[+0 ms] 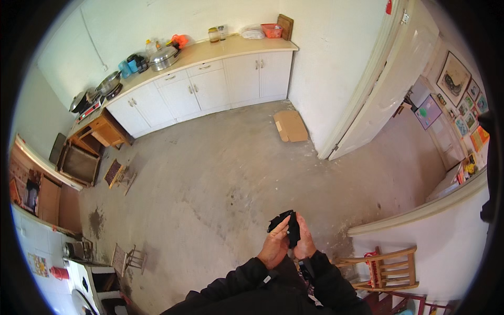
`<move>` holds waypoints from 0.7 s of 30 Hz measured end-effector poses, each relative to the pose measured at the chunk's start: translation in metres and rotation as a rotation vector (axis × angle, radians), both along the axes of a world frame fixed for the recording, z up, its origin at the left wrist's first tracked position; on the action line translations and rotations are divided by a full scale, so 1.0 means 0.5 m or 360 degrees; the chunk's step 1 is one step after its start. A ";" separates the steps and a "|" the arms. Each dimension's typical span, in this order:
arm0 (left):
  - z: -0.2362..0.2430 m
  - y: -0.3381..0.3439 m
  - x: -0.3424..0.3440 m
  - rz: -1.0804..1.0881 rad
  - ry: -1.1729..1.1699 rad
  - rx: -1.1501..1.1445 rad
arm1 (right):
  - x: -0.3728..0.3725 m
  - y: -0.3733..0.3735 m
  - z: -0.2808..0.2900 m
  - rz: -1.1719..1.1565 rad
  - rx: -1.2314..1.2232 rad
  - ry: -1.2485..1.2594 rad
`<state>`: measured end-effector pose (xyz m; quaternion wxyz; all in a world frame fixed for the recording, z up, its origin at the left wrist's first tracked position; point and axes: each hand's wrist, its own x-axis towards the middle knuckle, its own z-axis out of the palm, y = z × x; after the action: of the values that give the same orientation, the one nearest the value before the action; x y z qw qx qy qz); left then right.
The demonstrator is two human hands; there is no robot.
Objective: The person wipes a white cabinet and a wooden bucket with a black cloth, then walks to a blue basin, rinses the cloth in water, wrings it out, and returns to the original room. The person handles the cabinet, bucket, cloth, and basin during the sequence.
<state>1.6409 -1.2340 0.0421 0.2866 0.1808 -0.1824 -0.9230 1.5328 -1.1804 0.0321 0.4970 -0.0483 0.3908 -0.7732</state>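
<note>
A small, dark, crumpled black thing [294,231] is held up in front of me, limp like a cloth or a bag; its kind cannot be made out. My left hand [274,249] is closed on its left side, with the fingers pointing up and away. On the opposite side my right hand [305,243] is closed on it too, the palms facing each other. Part of the black thing sticks out past the left fingertips. Both forearms come up from the lower edge in black sleeves.
A long counter [205,56] with white cabinets holds a lidded pot [164,59] and a red basket [272,30]. Flattened cardboard [291,126] lies near the open door [378,100]. Folding stools [119,259] stand at left, a wooden chair [386,269] at lower right.
</note>
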 end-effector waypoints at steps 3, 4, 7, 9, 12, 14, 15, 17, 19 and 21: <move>-0.034 -0.044 -0.055 -0.0097 -0.0447 -0.0065 | -0.067 -0.027 -0.017 0.0099 0.0112 -0.0074; -0.040 -0.057 -0.076 -0.0097 -0.0437 -0.0232 | -0.096 -0.032 -0.023 0.0125 0.0236 -0.0138; -0.035 -0.104 -0.149 -0.0193 -0.0681 -0.0544 | -0.179 -0.032 -0.025 0.0281 0.0006 0.0101; -0.021 -0.131 -0.211 -0.0270 -0.0698 -0.0523 | -0.242 -0.037 -0.016 0.0272 0.0102 0.0122; -0.002 -0.151 -0.311 -0.0380 -0.0671 -0.0534 | -0.347 -0.045 0.001 0.0211 0.0162 0.0206; 0.009 -0.162 -0.374 -0.0470 -0.0660 -0.0465 | -0.405 -0.044 0.013 0.0139 0.0157 0.0269; 0.016 -0.166 -0.407 -0.0521 -0.0652 -0.0387 | -0.429 -0.040 0.020 0.0151 0.0199 0.0276; 0.033 -0.173 -0.467 -0.0634 -0.0606 -0.0327 | -0.485 -0.033 0.036 0.0119 0.0207 0.0293; 0.049 -0.176 -0.524 -0.0704 -0.0654 -0.0435 | -0.532 -0.027 0.049 0.0037 0.0170 0.0374; 0.057 -0.180 -0.581 -0.0804 -0.0612 -0.0611 | -0.574 -0.019 0.056 -0.0063 0.0134 0.0340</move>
<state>1.3504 -1.3242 0.0706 0.0389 0.2432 -0.4417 -0.8627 1.2459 -1.1900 0.0601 0.4388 -0.1017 0.4746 -0.7562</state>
